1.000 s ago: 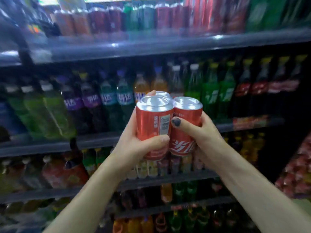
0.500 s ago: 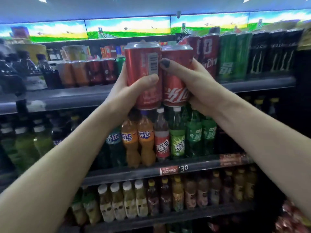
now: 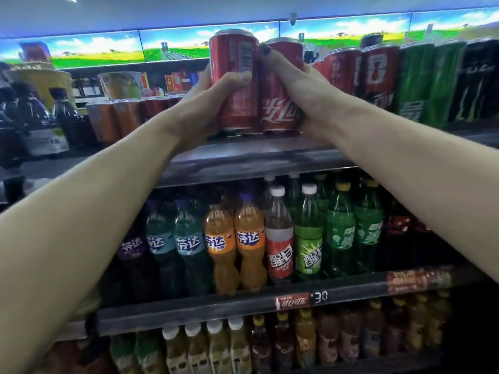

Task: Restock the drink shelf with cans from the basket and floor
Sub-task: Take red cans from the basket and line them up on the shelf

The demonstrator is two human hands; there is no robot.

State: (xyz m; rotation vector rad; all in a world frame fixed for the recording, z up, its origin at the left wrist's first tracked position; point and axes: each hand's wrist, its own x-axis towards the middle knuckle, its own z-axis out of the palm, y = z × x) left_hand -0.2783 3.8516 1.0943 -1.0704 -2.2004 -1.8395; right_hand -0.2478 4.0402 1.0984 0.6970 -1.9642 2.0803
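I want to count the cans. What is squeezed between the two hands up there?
The head view shows two red cola cans side by side: the left hand grips one, the right hand holds the other, cans touching.

"30" on shelf price strip (image 3: 318,297), "芬达" on orange bottles (image 3: 234,241)

Two hands (image 3: 205,103) (image 3: 305,90), two held red cans (image 3: 235,85) (image 3: 280,103).

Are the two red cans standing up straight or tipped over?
Upright. Both red cans have tops up and bottoms at the top shelf, gripped by the left hand and right hand.
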